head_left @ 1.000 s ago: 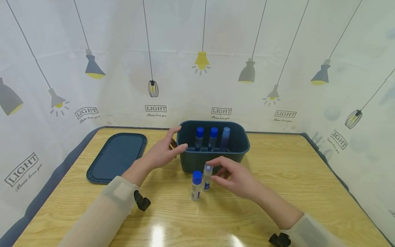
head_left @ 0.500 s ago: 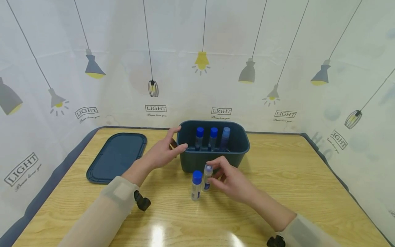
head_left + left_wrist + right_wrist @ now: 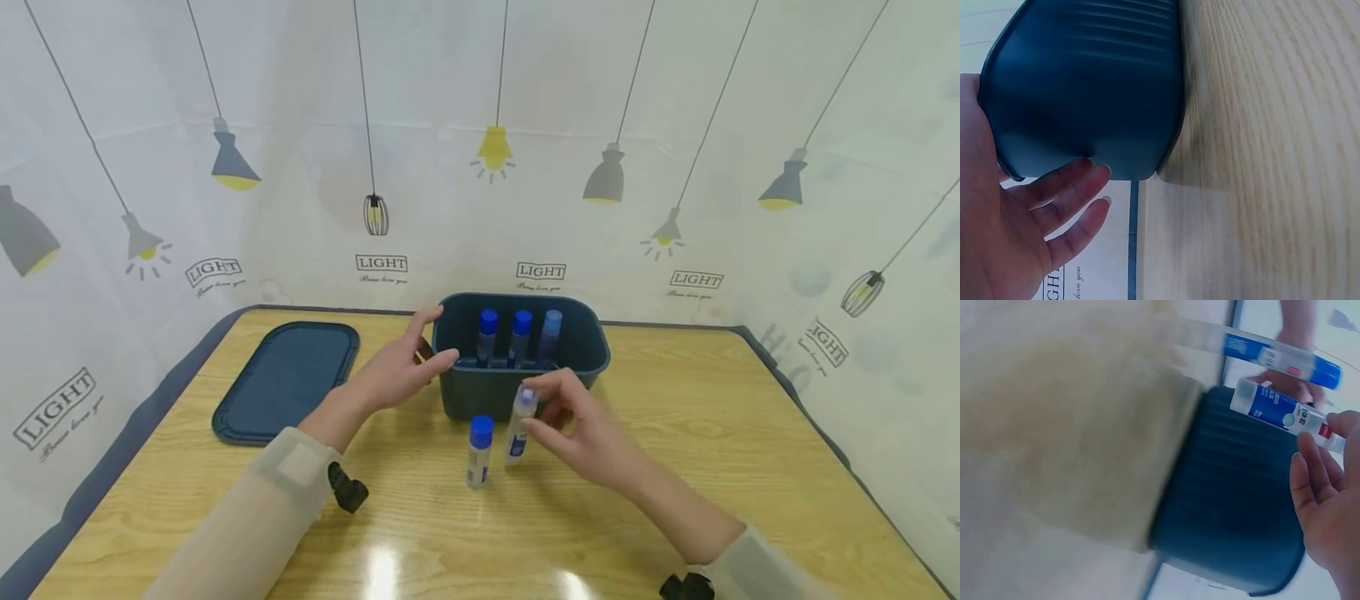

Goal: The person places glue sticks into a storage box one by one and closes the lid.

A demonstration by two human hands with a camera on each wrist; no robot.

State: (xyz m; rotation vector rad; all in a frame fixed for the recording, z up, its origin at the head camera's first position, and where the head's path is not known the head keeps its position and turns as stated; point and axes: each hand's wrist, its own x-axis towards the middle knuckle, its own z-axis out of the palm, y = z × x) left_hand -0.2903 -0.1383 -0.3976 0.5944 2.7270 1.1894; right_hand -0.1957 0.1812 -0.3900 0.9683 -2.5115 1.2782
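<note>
Glue tube (image 3: 517,433) pinched, slightly tilted, by fingers of right hand (image 3: 581,429); held before dark-blue bin (image 3: 476,393), near far edge of tabletop (image 3: 705,425). Bin rim touched by left hand (image 3: 390,372), fingers spread.

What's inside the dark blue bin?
Inside the bin, two tubes with deep-blue caps and one paler-capped tube stand in a row. The near wall covers their lower ends, so anything lying low behind it cannot be seen.
</note>
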